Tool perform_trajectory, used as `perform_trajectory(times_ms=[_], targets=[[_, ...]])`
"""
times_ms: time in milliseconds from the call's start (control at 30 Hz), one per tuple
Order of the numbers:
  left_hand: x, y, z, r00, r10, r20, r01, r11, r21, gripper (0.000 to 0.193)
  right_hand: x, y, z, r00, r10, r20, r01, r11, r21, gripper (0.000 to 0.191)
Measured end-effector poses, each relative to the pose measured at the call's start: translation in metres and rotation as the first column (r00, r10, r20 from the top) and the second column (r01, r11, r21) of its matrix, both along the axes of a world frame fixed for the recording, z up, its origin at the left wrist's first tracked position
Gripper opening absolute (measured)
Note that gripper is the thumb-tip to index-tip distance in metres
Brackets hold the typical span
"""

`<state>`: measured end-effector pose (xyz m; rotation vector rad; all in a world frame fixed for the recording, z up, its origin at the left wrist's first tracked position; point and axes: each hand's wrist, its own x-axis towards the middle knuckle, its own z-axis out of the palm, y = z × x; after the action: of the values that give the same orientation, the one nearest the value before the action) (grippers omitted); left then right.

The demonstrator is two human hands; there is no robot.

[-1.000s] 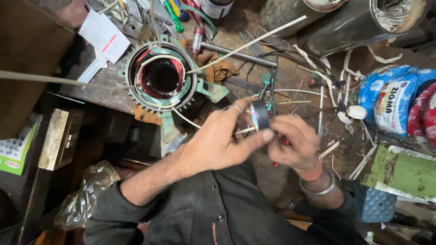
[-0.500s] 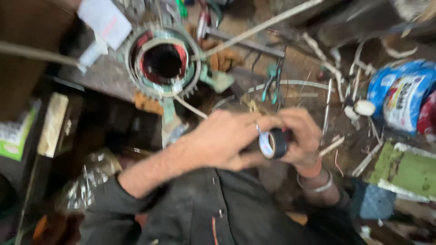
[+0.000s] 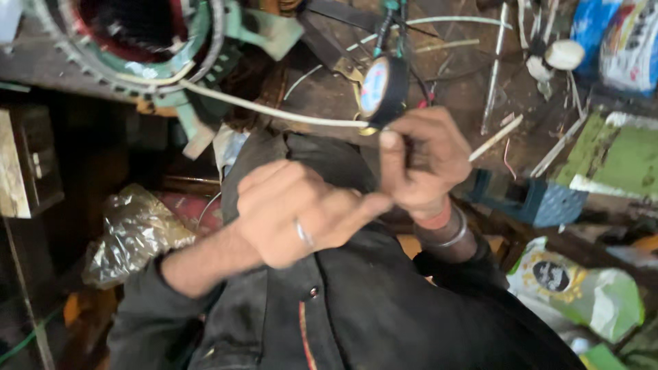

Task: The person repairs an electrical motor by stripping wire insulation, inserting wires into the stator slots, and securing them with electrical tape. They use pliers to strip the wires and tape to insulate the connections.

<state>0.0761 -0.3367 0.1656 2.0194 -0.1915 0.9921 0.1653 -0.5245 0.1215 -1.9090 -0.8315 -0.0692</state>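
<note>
Black jacket fabric fills the nearest part of my view, sleeves running up to both hands. My left hand [image 3: 295, 212], ringed, has its fingers curled shut, thumb stretched to meet the right hand [image 3: 421, 161]. That hand's fingers close around a roll of black tape [image 3: 384, 89] held just above the knuckles. A pale sleeved wire [image 3: 267, 109] runs from the roll back to the motor stator [image 3: 137, 41] on the cluttered surface [image 3: 329, 89] beyond.
</note>
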Motion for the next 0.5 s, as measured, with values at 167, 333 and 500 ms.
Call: perform_trajectory(times_ms=[167, 333, 500], targets=[[-0.021, -0.027, -0.039, 0.784, -0.431, -0.447, -0.153, 0.564, -0.812, 0.019, -0.028, 0.006, -0.007, 0.996, -0.076, -0.037, 0.079, 0.995, 0.067, 0.011], [-0.033, -0.042, -0.058, 0.830, -0.453, -0.326, -0.133, 0.406, -0.904, 0.007, -0.037, -0.015, -0.019, 0.995, 0.095, -0.023, -0.094, 0.995, 0.025, 0.012], [-0.036, -0.043, -0.065, 0.835, -0.406, -0.371, -0.090, 0.565, -0.820, 0.012, -0.008, -0.044, -0.039, 1.000, -0.008, 0.016, 0.009, 0.998, -0.062, 0.006]])
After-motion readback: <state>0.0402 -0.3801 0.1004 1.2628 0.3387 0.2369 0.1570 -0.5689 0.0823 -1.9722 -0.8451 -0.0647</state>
